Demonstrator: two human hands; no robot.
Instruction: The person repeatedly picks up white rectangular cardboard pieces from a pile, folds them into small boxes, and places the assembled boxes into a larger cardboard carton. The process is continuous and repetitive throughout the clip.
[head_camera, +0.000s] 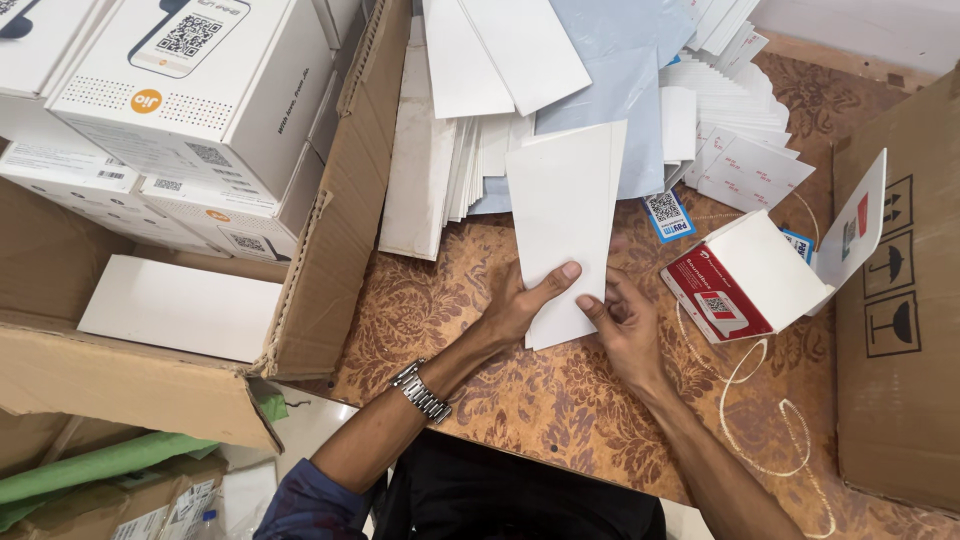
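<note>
While both our left hand (520, 305) and right hand (625, 325) pinch one flat white card blank (562, 225) at its lower end, it looks unfolded; beyond our fingers many blanks (450, 150) lie stacked, and right of our right hand one small box (750, 280) sits open.

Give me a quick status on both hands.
Left hand and right hand both grip flat white card. Open small box sits right of it, apart. Nothing blocking.
</note>
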